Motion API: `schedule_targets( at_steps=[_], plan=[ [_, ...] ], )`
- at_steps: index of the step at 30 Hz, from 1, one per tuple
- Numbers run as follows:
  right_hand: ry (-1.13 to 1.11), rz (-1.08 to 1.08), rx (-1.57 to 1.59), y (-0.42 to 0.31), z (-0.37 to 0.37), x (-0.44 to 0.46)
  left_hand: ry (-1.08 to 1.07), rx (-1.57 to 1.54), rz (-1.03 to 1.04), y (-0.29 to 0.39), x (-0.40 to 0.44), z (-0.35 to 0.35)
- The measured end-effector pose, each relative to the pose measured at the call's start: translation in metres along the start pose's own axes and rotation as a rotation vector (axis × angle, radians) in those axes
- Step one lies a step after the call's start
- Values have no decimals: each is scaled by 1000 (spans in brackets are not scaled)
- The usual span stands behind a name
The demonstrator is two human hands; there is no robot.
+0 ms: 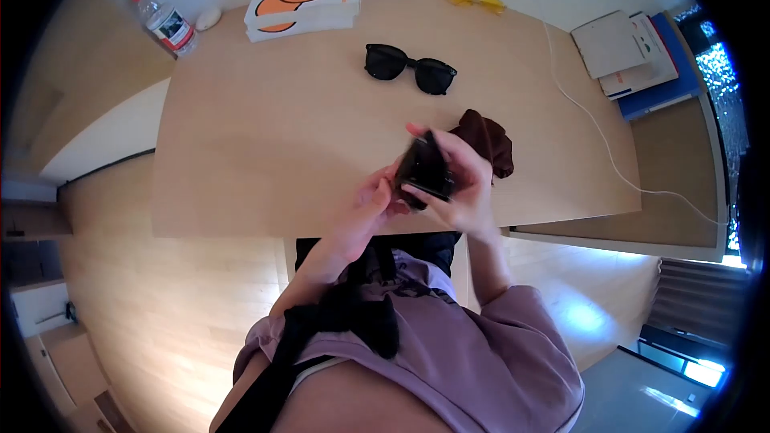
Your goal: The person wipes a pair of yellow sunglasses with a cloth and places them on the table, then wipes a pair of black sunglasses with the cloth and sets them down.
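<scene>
Two bare hands meet over a wood-toned counter (265,128), where a dark, glossy item (425,167) is held up near the front edge, nearest the wearer. The right hand (467,184) has its grip closed on the item, fingers behind and thumb across the lower face. The left hand (375,204) meets its left side, but blur hides whether that grip pinches or merely steadies. The item's exact form is also lost in the blur.

Just beyond the right hand lies a crumpled brown cloth (496,143); whether they touch cannot be told. Ahead, black sunglasses (411,69) rest on the counter, well apart from yellow-tinted glasses (475,2) at the back. White packaging (305,8) printed with orange fruit sits at the rear left, and a white cable (581,108) trails down the right side.

The likeliest mishap is a drop: should the right thumb slide on the smooth surface while the left hand gives little support, the item could strike the counter or tip over the nearby edge to the floor (184,273). Pressing fingers may smudge it, a sideways sweep of the right hand could drag the cloth, and a careless forward reach might knock the sunglasses.
</scene>
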State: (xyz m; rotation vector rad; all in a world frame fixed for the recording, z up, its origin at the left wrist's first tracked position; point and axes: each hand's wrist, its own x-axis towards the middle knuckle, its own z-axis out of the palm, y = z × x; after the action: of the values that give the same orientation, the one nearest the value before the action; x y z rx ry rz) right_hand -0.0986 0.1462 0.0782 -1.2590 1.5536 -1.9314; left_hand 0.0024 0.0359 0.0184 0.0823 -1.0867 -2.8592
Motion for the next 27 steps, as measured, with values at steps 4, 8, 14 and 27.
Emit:
schedule_targets(
  at_steps=[4, 8, 14, 27],
  plan=[
    [-119, 162, -203, -19, -38, 39, 260, 742, 327, 5, 1, 6],
    [-65, -109, -831, 18, -96, 104, 379, 1523, 630, 17, -15, -16],
    [36, -103, -1306, 121, -218, 186, 481, 1711, 711, 10, -35, -37],
    [25, -94, -1494, 170, -255, 225, 529, 1844, 741, 1, -28, -32]
  ],
)
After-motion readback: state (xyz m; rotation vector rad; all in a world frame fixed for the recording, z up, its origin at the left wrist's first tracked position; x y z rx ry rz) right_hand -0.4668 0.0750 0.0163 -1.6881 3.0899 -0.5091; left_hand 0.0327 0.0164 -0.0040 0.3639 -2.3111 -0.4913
